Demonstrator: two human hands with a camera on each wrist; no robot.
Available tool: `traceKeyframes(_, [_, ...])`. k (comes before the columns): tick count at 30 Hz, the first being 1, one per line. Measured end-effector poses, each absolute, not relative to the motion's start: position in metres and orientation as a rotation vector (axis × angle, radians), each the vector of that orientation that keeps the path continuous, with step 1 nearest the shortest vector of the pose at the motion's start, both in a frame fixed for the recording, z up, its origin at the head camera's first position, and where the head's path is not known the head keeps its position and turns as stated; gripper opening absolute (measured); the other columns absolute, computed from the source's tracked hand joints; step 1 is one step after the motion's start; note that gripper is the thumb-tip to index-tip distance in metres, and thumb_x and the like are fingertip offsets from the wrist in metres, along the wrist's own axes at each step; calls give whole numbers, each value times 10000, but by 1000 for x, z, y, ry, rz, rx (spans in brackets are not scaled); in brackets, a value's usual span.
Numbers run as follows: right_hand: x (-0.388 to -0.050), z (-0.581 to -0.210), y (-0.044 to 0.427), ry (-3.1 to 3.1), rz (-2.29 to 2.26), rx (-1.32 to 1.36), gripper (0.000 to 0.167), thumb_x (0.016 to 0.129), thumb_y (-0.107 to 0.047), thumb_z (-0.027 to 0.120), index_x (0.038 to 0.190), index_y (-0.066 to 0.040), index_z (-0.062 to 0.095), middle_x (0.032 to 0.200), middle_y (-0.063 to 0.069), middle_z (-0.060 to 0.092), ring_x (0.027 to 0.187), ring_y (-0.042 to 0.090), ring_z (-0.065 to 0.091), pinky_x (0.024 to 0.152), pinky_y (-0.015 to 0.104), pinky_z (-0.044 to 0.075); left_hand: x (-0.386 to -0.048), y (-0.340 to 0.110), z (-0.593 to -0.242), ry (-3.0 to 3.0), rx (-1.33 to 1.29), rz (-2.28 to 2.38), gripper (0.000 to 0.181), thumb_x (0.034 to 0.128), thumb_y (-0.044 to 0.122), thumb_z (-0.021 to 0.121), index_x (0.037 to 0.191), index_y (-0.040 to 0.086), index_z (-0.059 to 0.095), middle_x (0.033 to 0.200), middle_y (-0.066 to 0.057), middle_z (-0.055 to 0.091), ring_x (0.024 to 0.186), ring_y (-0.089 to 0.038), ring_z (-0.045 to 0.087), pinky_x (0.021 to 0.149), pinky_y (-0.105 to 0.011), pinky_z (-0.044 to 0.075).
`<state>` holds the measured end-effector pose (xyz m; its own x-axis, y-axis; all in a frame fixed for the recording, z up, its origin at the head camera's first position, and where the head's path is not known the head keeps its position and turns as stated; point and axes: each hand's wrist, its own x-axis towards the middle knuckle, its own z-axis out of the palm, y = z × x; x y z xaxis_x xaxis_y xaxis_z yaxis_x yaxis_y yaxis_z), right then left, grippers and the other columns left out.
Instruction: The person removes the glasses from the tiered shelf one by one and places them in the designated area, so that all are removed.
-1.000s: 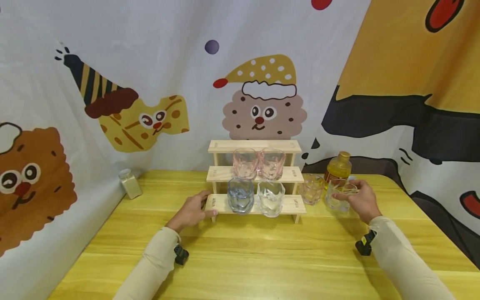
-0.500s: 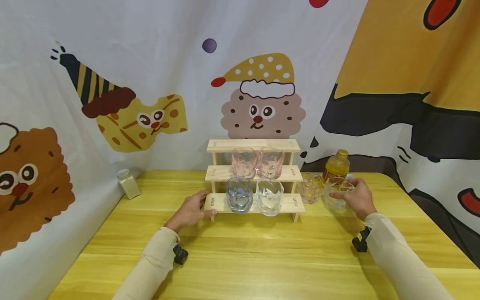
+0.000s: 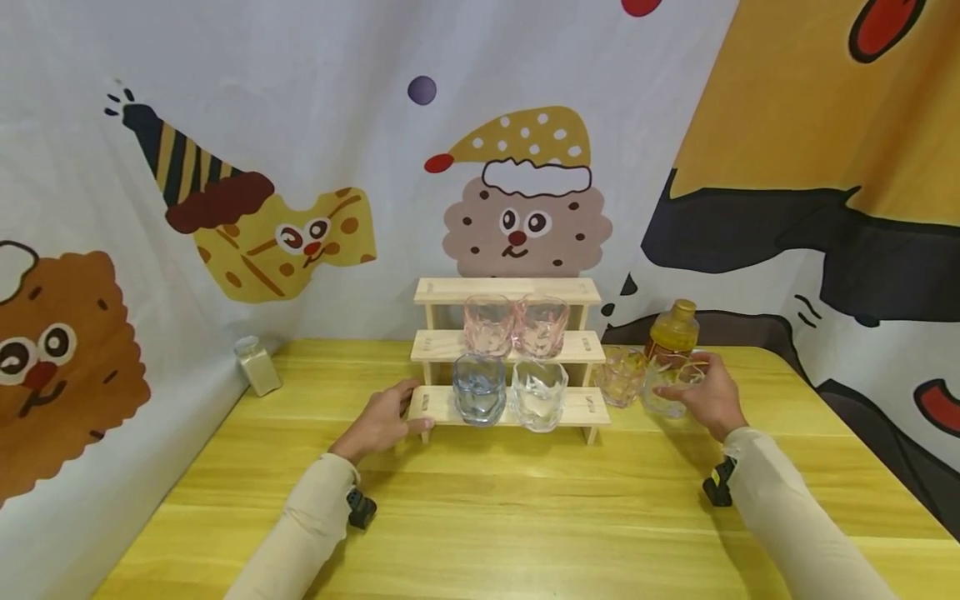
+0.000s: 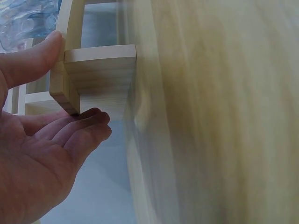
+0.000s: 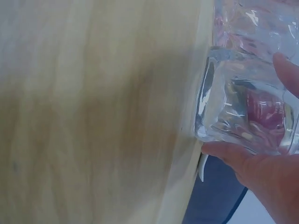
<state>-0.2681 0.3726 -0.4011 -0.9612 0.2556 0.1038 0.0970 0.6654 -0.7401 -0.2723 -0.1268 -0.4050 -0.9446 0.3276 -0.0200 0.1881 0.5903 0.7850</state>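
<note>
My left hand (image 3: pixel 381 423) grips the left end of the lowest step of a three-step wooden stand (image 3: pixel 442 405); the left wrist view shows the thumb on top and fingers under the board (image 4: pixel 72 86). At the right, my right hand (image 3: pixel 712 398) holds a clear glass (image 3: pixel 662 398) between thumb and fingers, upright on the table beside a pinkish glass (image 3: pixel 621 379). In the right wrist view, the clear glass (image 5: pixel 243 107) is close against the pinkish one. A blue glass (image 3: pixel 479 392) and a clear one (image 3: pixel 539 397) stand on the lowest step, two pink glasses (image 3: pixel 489 327) on the middle step.
A yellow bottle (image 3: pixel 675 330) stands behind the held glass. At the table's back left is a small jar (image 3: pixel 258 367) with pale contents. A printed cloth (image 3: pixel 337 100) hangs behind the wooden table (image 3: pixel 487 517).
My right hand and the clear glass in it have moved slightly left, closer to the pinkish glass. The left hand keeps its grip on the stand.
</note>
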Motion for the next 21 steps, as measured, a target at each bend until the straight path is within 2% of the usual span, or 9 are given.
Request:
traceKeyframes(3, [-266, -398, 373, -2727, 1169, -287, 1094, 816, -345, 838, 1556, 52, 138, 1474, 384, 367, 1282, 522, 448, 970, 597, 486, -273, -126, -404, 2638, 447, 1293, 733, 943, 136, 709, 1540, -35, 320, 1541, -276, 428, 1418, -424, 452, 1114, -520, 462])
traceKeyframes(7, [-264, -394, 377, -2772, 1185, -285, 1143, 833, -339, 823, 1577, 51, 48, 1548, 409, 251, 1379, 581, 331, 1075, 688, 382, -274, -125, -402, 2611, 467, 1310, 741, 949, 121, 699, 1548, -45, 296, 1536, -282, 432, 1418, -426, 453, 1106, -521, 470])
traceKeyframes(13, [-263, -380, 376, -2855, 1067, -269, 1115, 837, -303, 816, 1565, 77, 63, 1527, 434, 258, 1360, 613, 321, 1072, 711, 367, -273, -124, -402, 2587, 464, 1330, 754, 947, 108, 698, 1551, -60, 279, 1538, -287, 425, 1420, -431, 446, 1115, -527, 460])
traceKeyframes(18, [-258, -354, 361, -2833, 871, -178, 995, 847, -256, 795, 1514, 142, 174, 1431, 455, 360, 1265, 616, 401, 1021, 719, 396, -273, -126, -405, 2588, 462, 1333, 753, 946, 109, 700, 1549, -62, 281, 1538, -288, 425, 1421, -431, 445, 1117, -525, 459])
traceKeyframes(21, [-256, -339, 343, -2782, 863, -82, 926, 860, -188, 774, 1515, 131, 203, 1425, 451, 376, 1241, 605, 468, 1005, 698, 434, -274, -128, -405, 2586, 444, 1341, 756, 950, 110, 695, 1555, -51, 272, 1550, -280, 413, 1430, -425, 436, 1125, -524, 452])
